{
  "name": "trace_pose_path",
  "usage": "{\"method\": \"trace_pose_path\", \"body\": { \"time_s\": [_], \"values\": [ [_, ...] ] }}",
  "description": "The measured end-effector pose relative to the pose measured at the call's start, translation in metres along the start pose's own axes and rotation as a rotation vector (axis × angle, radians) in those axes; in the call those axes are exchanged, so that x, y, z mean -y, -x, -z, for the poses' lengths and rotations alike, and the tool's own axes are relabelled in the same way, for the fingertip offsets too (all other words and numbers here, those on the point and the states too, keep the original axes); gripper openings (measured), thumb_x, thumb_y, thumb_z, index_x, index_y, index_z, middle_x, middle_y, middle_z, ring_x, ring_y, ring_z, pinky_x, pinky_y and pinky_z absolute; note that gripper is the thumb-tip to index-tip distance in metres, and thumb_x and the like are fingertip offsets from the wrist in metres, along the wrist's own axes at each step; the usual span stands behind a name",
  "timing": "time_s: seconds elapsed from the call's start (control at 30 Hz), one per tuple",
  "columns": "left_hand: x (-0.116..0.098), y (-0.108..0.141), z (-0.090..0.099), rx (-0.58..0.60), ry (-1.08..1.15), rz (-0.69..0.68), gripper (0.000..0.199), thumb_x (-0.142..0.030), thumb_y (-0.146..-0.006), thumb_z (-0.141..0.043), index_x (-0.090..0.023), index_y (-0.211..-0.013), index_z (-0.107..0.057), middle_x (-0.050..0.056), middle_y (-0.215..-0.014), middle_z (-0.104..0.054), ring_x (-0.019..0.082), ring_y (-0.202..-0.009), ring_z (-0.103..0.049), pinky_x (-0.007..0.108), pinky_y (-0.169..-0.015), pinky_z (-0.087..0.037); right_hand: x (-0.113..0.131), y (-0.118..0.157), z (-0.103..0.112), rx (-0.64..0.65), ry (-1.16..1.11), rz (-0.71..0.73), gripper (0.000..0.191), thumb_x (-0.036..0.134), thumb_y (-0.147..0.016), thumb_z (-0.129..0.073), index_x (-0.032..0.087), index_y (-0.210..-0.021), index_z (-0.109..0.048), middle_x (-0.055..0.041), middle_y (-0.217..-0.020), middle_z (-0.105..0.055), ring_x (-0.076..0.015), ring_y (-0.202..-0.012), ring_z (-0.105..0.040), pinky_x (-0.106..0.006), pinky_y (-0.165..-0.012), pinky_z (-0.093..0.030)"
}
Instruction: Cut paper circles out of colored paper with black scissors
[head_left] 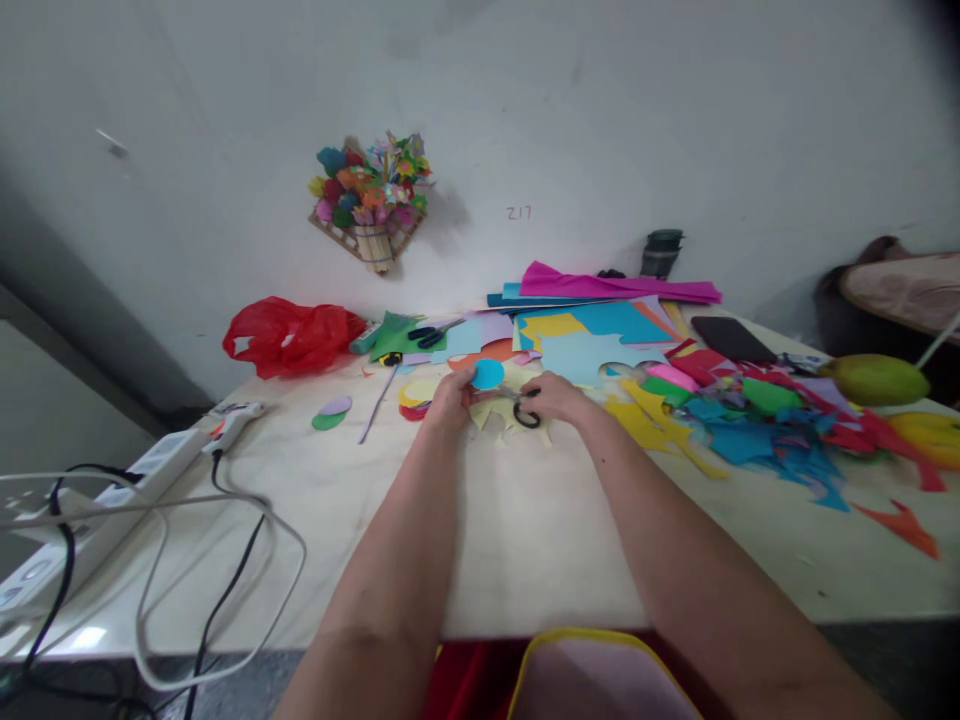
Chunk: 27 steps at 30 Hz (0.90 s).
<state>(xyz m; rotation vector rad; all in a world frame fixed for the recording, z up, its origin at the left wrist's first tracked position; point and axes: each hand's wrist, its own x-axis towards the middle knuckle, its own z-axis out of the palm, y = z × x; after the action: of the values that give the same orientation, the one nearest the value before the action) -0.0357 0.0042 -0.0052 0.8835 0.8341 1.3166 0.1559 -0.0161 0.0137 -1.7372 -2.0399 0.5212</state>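
The blue disc [489, 375] is pinched in the left hand [450, 398] by pale yellow scraps [489, 409] over the worktop [540, 540]; the right hand [559, 395] holds black-handled scissors [517, 411] close enough that a slip could nick its edge

"What is the pale table [540, 540] carrying on its left?"

"A white power strip [171, 456] is lying there, and a red plastic bag [292, 335] is sitting farther back."

"What is lying in the middle?"

"Pale yellow scraps [501, 408] are lying there."

"And what is the right side holding?"

"A heap of coloured paper [780, 445] is lying there, and an orange scrap [906, 530] is resting nearer the front edge."
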Motion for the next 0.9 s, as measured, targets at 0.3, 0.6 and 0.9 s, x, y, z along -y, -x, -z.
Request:
{"method": "trace_pose_path", "body": {
  "time_s": [0.3, 0.6, 0.9],
  "values": [
    [0.000, 0.001, -0.002, 0.038, -0.043, -0.041, 0.022, -0.033, -0.076, -0.072, -0.015, -0.086, -0.067, 0.008, -0.087, -0.072, 0.022, -0.087, -0.068, 0.032, -0.071, -0.059, 0.011, 0.005, 0.001, -0.086, -0.706, -0.010, 0.015, 0.029, -0.066, -0.072, 0.018, -0.077, -0.072, -0.0046, -0.078, -0.071, -0.0185, -0.074, -0.063, -0.027, -0.060, -0.045],
    [0.001, 0.003, -0.008, 0.056, -0.056, -0.033, 0.023, -0.033, -0.077, -0.072, -0.014, -0.090, -0.069, 0.009, -0.090, -0.073, 0.022, -0.087, -0.069, 0.034, -0.072, -0.058, 0.021, 0.012, 0.002, -0.064, -0.884, -0.110, 0.016, 0.026, -0.063, -0.073, 0.016, -0.076, -0.069, -0.0022, -0.069, -0.067, -0.0112, -0.061, -0.053, -0.022, -0.048, -0.035],
    [0.002, 0.005, -0.009, 0.123, -0.094, -0.026, 0.031, -0.038, -0.077, -0.072, -0.013, -0.094, -0.069, 0.009, -0.092, -0.073, 0.023, -0.088, -0.069, 0.034, -0.076, -0.057, 0.018, 0.008, -0.002, -0.093, -0.900, -0.113, 0.022, 0.023, -0.062, -0.075, 0.013, -0.079, -0.070, -0.0029, -0.066, -0.066, -0.0118, -0.059, -0.054, -0.022, -0.049, -0.037]
  ]
}}
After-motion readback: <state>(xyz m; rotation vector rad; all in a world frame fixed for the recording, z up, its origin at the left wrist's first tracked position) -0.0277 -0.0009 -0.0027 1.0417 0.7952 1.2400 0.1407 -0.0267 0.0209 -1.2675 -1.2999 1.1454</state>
